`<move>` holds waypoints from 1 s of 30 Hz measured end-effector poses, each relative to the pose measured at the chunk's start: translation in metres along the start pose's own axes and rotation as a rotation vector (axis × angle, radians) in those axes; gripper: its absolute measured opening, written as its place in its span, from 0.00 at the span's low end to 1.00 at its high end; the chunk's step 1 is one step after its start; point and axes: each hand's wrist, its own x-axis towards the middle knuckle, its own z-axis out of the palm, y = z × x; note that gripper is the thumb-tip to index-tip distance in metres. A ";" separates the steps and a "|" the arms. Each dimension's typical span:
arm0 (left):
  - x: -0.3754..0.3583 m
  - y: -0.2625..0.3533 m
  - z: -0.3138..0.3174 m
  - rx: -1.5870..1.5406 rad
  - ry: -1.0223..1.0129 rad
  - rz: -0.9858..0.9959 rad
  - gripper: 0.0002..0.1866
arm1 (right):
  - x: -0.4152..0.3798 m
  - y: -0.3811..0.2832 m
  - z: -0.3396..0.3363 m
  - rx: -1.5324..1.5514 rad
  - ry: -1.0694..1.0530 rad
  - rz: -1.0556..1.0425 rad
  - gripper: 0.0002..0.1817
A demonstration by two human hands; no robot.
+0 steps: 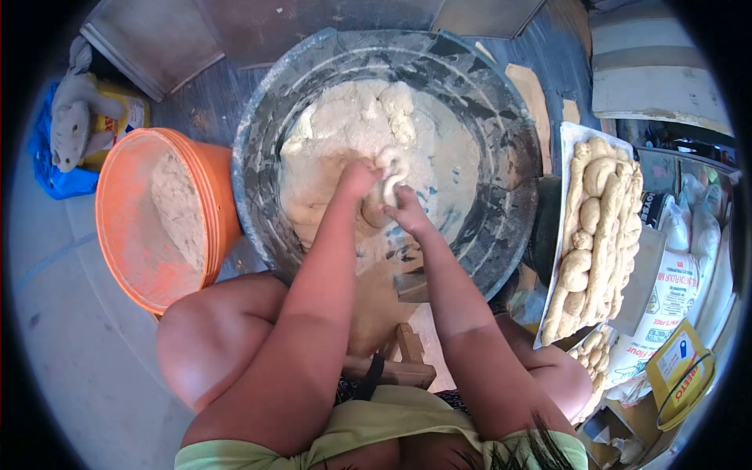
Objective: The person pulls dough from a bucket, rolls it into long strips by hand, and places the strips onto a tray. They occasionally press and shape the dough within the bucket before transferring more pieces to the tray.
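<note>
A large dark basin (501, 157) in front of me holds a big mass of pale dough (345, 125). Both my hands are inside it. My left hand (358, 177) is closed on a piece of dough (390, 168) pulled up from the mass. My right hand (406, 207) grips the same piece from the near side, fingers curled around it. The two hands are close together, almost touching, over the middle of the basin.
An orange bucket (133, 235) with flour stands left of the basin. A white tray (567, 141) of shaped dough twists lies on the right, with flour sacks (674, 282) and a yellow container (683, 374) beyond it. My knees flank a small wooden stool (407, 360).
</note>
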 end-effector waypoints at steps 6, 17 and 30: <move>-0.027 0.108 -0.029 -0.046 -0.184 0.528 0.19 | -0.008 -0.095 -0.053 0.390 0.324 -0.286 0.36; -0.201 0.235 -0.035 -0.882 -0.327 0.206 0.31 | -0.106 -0.226 -0.177 0.633 0.696 -0.472 0.16; -0.310 0.404 -0.173 -1.165 -0.235 0.788 0.17 | -0.195 -0.177 -0.146 0.176 -0.226 -0.320 0.16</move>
